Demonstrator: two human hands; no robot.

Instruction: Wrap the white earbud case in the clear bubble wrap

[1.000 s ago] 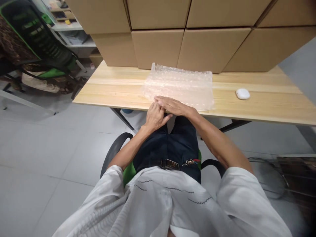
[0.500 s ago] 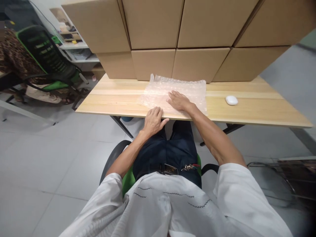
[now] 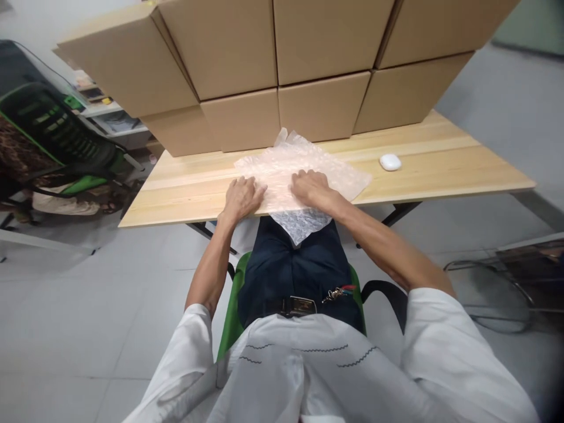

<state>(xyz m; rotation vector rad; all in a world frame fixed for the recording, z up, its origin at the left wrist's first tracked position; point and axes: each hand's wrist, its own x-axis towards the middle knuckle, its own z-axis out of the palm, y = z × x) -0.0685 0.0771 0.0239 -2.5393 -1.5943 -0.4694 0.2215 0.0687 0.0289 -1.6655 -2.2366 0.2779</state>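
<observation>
A translucent sheet of bubble wrap lies turned cornerwise on the wooden table. One corner hangs over the front edge above my lap. My left hand rests at the left side of the sheet, close to the table edge, with its fingers apart and bent and the thumb towards the wrap. On the middle of the sheet, my right hand has its fingers curled in against the bubble wrap. Its fingertips are partly hidden. To the right lies a small white rounded case, apart from both hands.
Cardboard boxes stand stacked in two rows along the back of the wooden table. At the left are a black and green office chair, part of a seated person, and a white shelf. Chair arms flank my seat.
The bubble wrap has turned so a corner now overhangs the front edge. My left hand has moved left and up onto the table; my right hand's fingers have curled. The view has shifted.
</observation>
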